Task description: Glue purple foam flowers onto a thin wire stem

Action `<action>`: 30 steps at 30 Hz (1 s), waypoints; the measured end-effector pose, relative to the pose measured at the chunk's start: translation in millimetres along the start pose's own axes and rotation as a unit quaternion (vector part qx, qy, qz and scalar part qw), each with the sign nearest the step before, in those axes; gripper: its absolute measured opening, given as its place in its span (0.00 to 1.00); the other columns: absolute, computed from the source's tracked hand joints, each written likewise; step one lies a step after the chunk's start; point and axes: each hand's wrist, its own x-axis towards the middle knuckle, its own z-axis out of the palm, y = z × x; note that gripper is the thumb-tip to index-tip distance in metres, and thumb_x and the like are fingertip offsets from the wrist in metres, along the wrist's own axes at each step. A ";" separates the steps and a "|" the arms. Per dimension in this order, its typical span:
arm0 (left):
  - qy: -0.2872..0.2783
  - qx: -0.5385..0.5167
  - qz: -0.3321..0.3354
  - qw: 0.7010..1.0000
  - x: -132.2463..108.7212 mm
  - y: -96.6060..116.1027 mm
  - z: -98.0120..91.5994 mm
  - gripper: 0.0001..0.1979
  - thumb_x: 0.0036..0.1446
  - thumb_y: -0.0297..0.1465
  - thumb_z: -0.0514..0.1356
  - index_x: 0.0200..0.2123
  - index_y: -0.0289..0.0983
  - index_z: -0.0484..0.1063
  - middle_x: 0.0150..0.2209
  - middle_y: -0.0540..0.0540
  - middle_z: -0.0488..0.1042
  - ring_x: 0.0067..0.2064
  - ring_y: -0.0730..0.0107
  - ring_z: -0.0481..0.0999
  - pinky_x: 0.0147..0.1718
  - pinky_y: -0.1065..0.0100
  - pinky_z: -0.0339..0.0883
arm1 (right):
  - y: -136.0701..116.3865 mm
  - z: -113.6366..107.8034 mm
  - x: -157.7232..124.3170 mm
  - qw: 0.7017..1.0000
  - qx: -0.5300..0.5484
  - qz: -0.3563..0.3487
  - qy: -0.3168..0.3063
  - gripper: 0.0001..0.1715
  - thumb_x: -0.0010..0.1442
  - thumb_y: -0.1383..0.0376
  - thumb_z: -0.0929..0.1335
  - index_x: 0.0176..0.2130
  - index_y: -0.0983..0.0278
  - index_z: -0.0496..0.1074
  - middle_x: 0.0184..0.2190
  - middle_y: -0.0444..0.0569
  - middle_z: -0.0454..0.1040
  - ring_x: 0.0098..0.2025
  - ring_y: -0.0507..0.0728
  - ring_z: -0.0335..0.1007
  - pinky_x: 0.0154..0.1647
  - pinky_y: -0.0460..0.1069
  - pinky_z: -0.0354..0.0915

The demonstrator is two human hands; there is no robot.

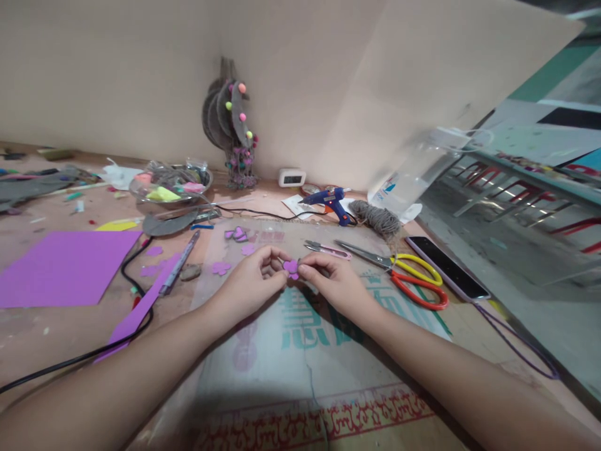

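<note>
A small purple foam flower (290, 269) is pinched between my two hands above the plastic-covered work surface (263, 382). Thumb and fingertips of my left hand (256, 275) grip its left edge. From the other side, my right hand (335, 282) holds the flower's right edge between thumb and finger. More purple flower cut-outs (221, 268) lie just left of my left hand, and a small stack of purple pieces (236, 234) sits beyond it. Close to my right hand are pink-handled thread snips (327, 249) and large scissors (417, 282) with yellow and red handles.
A blue glue gun (331, 202) and a grey yarn bundle (375, 218) rest at the back. A phone (446, 266) lies right. Left are a purple sheet (66, 269), a pen (181, 263), a black cable (123, 269) and a filled bowl (171, 185). Grey decorations (230, 119) hang behind.
</note>
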 end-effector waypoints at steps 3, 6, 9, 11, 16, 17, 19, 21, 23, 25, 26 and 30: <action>0.004 0.005 0.003 1.000 -0.2 -0.5 0.8 0.10 0.49 0.25 0.57 0.38 0.36 0.67 0.29 0.52 0.68 0.32 0.74 0.69 0.30 0.72 0.63 | -0.4 0.5 -0.6 1.000 0.016 0.016 -0.002 0.08 0.55 0.62 0.67 0.30 0.65 0.73 0.28 0.47 0.75 0.31 0.54 0.69 0.35 0.48 0.64; 0.006 -0.009 -0.001 1.000 0.1 -0.4 1.0 0.10 0.49 0.25 0.58 0.38 0.36 0.66 0.28 0.52 0.68 0.31 0.74 0.70 0.30 0.72 0.63 | -1.0 -0.6 -1.3 1.000 0.015 0.016 -0.005 0.12 0.58 0.60 0.65 0.29 0.65 0.72 0.25 0.46 0.73 0.29 0.53 0.67 0.32 0.47 0.62; 0.010 -0.050 -0.012 0.999 0.6 2.6 0.8 0.09 0.50 0.27 0.59 0.37 0.35 0.66 0.26 0.53 0.68 0.28 0.75 0.71 0.28 0.72 0.64 | -2.1 -1.9 -1.8 1.000 0.013 0.011 -0.003 0.17 0.60 0.58 0.63 0.26 0.65 0.70 0.23 0.45 0.70 0.26 0.52 0.64 0.29 0.47 0.61; 0.017 -0.077 -0.016 0.997 0.8 5.2 0.7 0.09 0.50 0.29 0.60 0.36 0.35 0.65 0.25 0.54 0.68 0.26 0.75 0.71 0.28 0.71 0.65 | -2.8 -1.9 -1.9 0.999 0.026 0.019 -0.003 0.15 0.59 0.58 0.64 0.27 0.65 0.71 0.23 0.45 0.71 0.27 0.53 0.66 0.30 0.47 0.62; 0.012 -0.104 -0.019 0.994 0.3 5.9 0.2 0.11 0.51 0.30 0.61 0.37 0.35 0.64 0.25 0.53 0.70 0.27 0.74 0.74 0.30 0.70 0.67 | -2.4 -0.3 -0.8 0.998 0.045 0.036 -0.004 0.12 0.56 0.59 0.66 0.30 0.65 0.72 0.26 0.47 0.74 0.30 0.53 0.68 0.34 0.48 0.64; 0.006 -0.108 -0.017 0.994 0.0 5.1 0.1 0.11 0.51 0.30 0.61 0.37 0.35 0.63 0.26 0.52 0.70 0.28 0.74 0.74 0.31 0.70 0.68 | -2.3 -0.2 -0.6 0.998 0.048 0.039 -0.001 0.12 0.56 0.59 0.66 0.30 0.65 0.72 0.26 0.46 0.73 0.29 0.53 0.67 0.33 0.48 0.64; -0.007 -0.112 -0.013 0.994 -0.2 3.2 -0.2 0.12 0.52 0.30 0.62 0.39 0.35 0.64 0.27 0.52 0.71 0.29 0.74 0.74 0.32 0.70 0.68 | -2.3 -0.4 -0.5 0.998 0.051 0.040 0.009 0.12 0.56 0.59 0.66 0.29 0.65 0.71 0.25 0.45 0.72 0.28 0.52 0.66 0.32 0.48 0.63; -0.016 -0.111 -0.008 0.994 0.0 1.5 -0.1 0.13 0.52 0.31 0.62 0.41 0.35 0.65 0.28 0.52 0.72 0.30 0.74 0.75 0.33 0.70 0.68 | -2.7 -1.2 -0.7 0.998 0.046 0.039 0.016 0.12 0.56 0.59 0.65 0.28 0.65 0.69 0.23 0.43 0.70 0.26 0.51 0.65 0.30 0.46 0.62; -0.020 -0.112 -0.006 0.994 0.6 -0.1 0.4 0.14 0.54 0.34 0.60 0.42 0.34 0.66 0.30 0.50 0.73 0.31 0.73 0.75 0.33 0.70 0.68 | -3.1 -2.2 -0.9 0.998 0.042 0.037 0.016 0.11 0.57 0.59 0.65 0.28 0.64 0.68 0.23 0.42 0.68 0.25 0.50 0.63 0.28 0.46 0.61; -0.017 -0.109 -0.011 0.994 1.2 -1.6 1.1 0.14 0.55 0.37 0.59 0.41 0.34 0.68 0.31 0.48 0.74 0.30 0.73 0.74 0.33 0.69 0.68 | -3.0 -3.0 -1.0 0.999 0.038 0.026 0.016 0.11 0.57 0.60 0.64 0.28 0.64 0.68 0.23 0.42 0.67 0.25 0.50 0.62 0.28 0.45 0.60; -0.012 -0.100 -0.016 0.995 1.4 -2.3 1.3 0.14 0.56 0.38 0.58 0.40 0.34 0.69 0.30 0.48 0.73 0.29 0.73 0.73 0.31 0.69 0.67 | -2.7 -3.3 -1.0 0.999 0.035 0.020 0.016 0.11 0.57 0.60 0.64 0.28 0.64 0.68 0.23 0.42 0.67 0.26 0.50 0.62 0.28 0.45 0.60; -0.002 -0.029 -0.025 0.999 0.2 -1.6 1.1 0.10 0.55 0.37 0.58 0.31 0.35 0.70 0.24 0.51 0.71 0.27 0.73 0.70 0.29 0.70 0.63 | -2.3 -4.1 -1.4 0.999 0.031 0.016 0.009 0.11 0.58 0.59 0.64 0.28 0.64 0.67 0.24 0.43 0.69 0.27 0.51 0.63 0.30 0.46 0.61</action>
